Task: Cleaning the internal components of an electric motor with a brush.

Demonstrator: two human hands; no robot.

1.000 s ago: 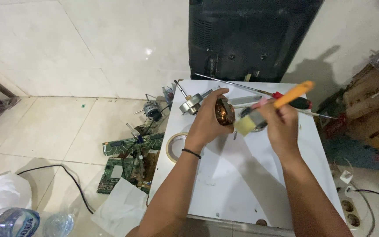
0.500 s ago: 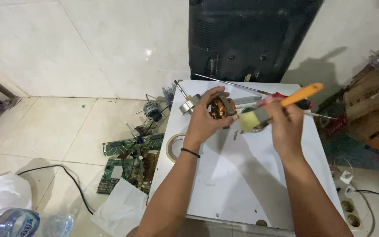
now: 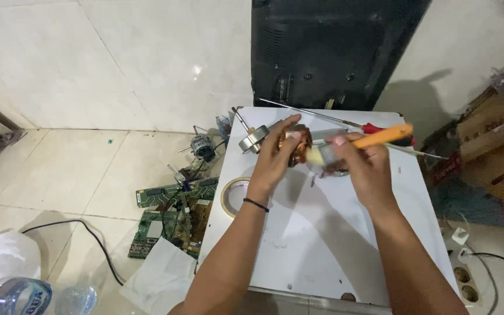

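paintbrush (image 3: 361,143) swung flatter, bristles now against copper motor coil (image 3: 297,143)

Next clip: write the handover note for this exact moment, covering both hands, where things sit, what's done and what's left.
Left hand: gripping the copper-wound motor part above the white table.
Right hand: holding an orange-handled brush, bristles against the motor part.
Nearby: tape roll at the table's left edge, red-handled screwdriver at the back, circuit boards on the floor.
Done: part picked up, brush applied.
Left: brushing looks unfinished; how clean it is can't be judged.

Tape roll (image 3: 234,196) on my desk (image 3: 322,245), circuit boards (image 3: 167,216) on the floor, red-handled screwdriver (image 3: 345,122) behind.
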